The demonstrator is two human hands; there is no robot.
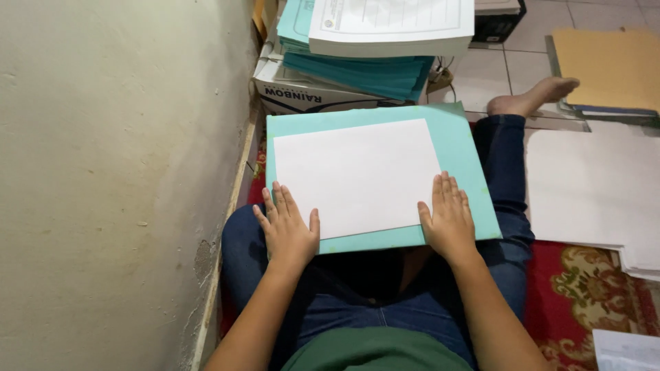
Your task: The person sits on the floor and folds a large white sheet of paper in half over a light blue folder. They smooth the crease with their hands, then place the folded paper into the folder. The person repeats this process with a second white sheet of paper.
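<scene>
A teal folder (454, 134) rests across my lap, with a blank white sheet (354, 172) lying flat on top of it. My left hand (289, 230) presses palm-down on the sheet's near left corner, fingers spread. On the near right corner, my right hand (450, 220) lies flat, covering the sheet's edge and the folder. Neither hand grips anything. I sit cross-legged in blue jeans, one bare foot (533, 97) showing at the far right.
A cream wall (110, 172) runs close on the left. Ahead sits a cardboard box (302, 96) bearing a stack of teal folders (364, 72) and white papers (392, 24). White sheets (591, 185) and a brown folder (605, 58) lie right, on a red patterned rug (584, 288).
</scene>
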